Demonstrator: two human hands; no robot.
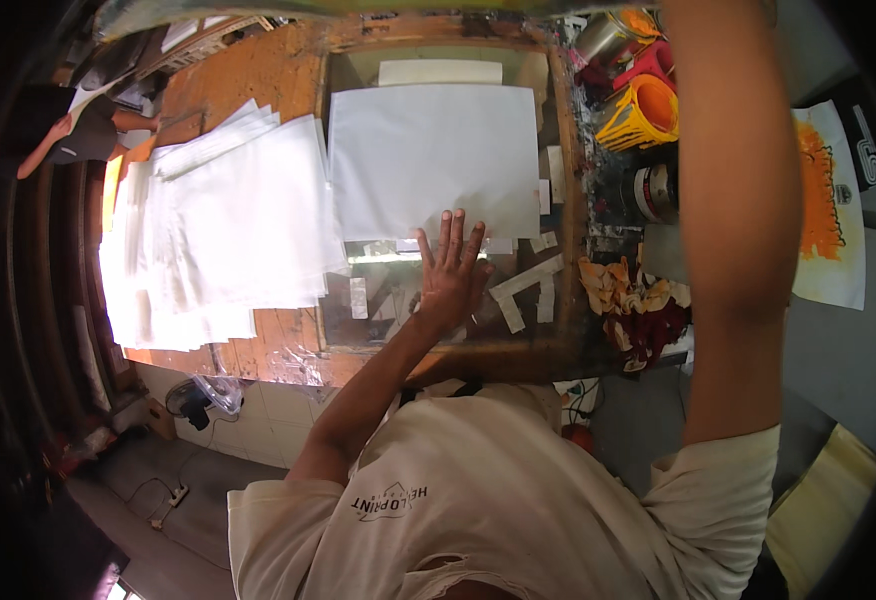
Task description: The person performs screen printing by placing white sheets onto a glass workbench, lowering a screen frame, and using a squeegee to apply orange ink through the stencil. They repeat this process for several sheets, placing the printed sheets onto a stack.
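A white rectangular sheet lies flat on the glass panel set into the wooden table. My left hand rests at the sheet's near edge, its fingers spread and pointing away from me, holding nothing. My right forearm reaches up along the right side and leaves the picture at the top, so my right hand is out of sight. Across the upper rim runs a blurred, yellowish-brown edge, too smeared to name. A stack of white sheets lies fanned just left of the glass.
Right of the glass stand an orange-smeared pot, a dark jar and crumpled stained rags. Farther right lies an orange-printed white sheet. Tape strips dot the glass. Another person is at the far left.
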